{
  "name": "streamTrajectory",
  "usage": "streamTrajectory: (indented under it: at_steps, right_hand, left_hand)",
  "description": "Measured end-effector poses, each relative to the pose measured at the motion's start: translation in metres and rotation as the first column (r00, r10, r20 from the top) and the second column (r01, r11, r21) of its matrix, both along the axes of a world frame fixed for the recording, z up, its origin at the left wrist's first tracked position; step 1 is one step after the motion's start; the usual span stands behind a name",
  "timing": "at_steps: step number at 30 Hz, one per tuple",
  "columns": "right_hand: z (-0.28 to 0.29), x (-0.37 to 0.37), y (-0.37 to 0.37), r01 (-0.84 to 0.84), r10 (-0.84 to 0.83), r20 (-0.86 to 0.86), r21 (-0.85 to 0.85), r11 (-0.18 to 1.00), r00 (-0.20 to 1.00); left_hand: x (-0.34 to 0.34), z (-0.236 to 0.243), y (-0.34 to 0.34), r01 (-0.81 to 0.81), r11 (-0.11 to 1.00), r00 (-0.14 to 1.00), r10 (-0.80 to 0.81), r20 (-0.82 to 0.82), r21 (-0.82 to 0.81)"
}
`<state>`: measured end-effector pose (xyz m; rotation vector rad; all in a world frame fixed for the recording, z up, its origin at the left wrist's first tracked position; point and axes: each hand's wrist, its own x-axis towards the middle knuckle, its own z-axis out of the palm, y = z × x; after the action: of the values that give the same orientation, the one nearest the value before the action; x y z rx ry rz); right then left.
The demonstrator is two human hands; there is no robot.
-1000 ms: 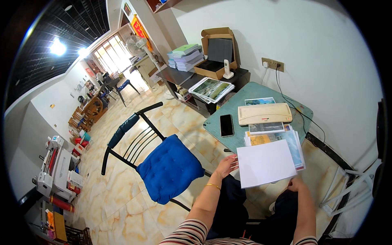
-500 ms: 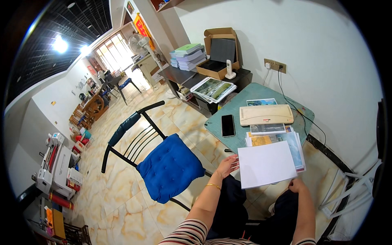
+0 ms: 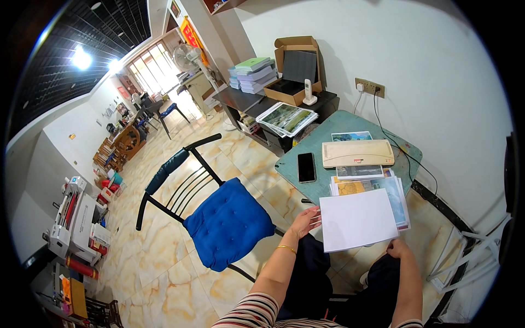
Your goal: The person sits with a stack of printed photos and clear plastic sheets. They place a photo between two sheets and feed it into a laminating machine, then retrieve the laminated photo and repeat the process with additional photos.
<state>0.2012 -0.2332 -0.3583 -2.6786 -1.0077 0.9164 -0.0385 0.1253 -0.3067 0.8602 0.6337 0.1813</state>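
One blank white paper [image 3: 359, 220] at the near side of the desk [image 3: 313, 141]

The paper overlaps several printed pictures [image 3: 400, 203]; beyond them sits a cream machine [image 3: 358, 153], with a black phone [image 3: 306, 167] to its left. The left grip [image 3: 305, 221] is at the paper's left edge, fingers slightly apart; whether they pinch it, I cannot tell. The right grip [image 3: 398, 248] is curled at the lower right corner, its fingertips hidden, so its hold is unclear too. Good handling likely means supporting both sides evenly and keeping the paper flat, so it neither bends nor drags the pictures.
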Motion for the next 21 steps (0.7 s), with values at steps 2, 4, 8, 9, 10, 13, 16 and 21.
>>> streamTrajectory:
  at_steps: [2,4,8,9,10,13,16,21]
  right_hand:
    - [0.0,0.001,0.0,-0.003,0.003,-0.004,0.001,1.0,1.0]
    - [0.002,-0.001,0.001,0.001,-0.001,-0.015,0.003,1.0,1.0]
    - [0.006,-0.004,0.002,0.015,-0.015,-0.01,-0.008,1.0,1.0]
    - [0.006,-0.003,0.002,0.015,-0.015,-0.004,-0.007,1.0,1.0]
    - [0.006,-0.003,0.002,0.015,-0.015,0.002,-0.007,1.0,1.0]
    - [0.007,-0.003,0.002,0.009,-0.009,-0.004,-0.005,1.0,1.0]
    - [0.009,-0.005,0.003,0.018,-0.018,-0.008,-0.012,1.0,1.0]
    - [0.012,-0.007,0.003,0.015,-0.015,-0.001,0.012,1.0,1.0]
  left_hand:
    - [0.001,-0.001,0.0,-0.004,1.0,1.0,0.004,-0.001,0.0]
    - [-0.001,-0.001,0.001,-0.011,1.0,1.0,0.011,-0.006,-0.002]
    - [-0.001,-0.001,0.0,-0.015,1.0,1.0,0.015,-0.009,-0.005]
    - [0.0,0.0,0.0,-0.014,1.0,1.0,0.014,-0.007,-0.005]
    - [0.0,0.0,-0.001,-0.014,1.0,1.0,0.014,-0.008,-0.004]
    - [0.0,0.001,-0.001,-0.014,1.0,1.0,0.014,-0.008,0.0]
    - [-0.001,-0.001,0.0,-0.01,1.0,1.0,0.01,-0.005,0.004]
    - [-0.002,-0.001,0.0,-0.01,1.0,1.0,0.01,-0.001,0.004]
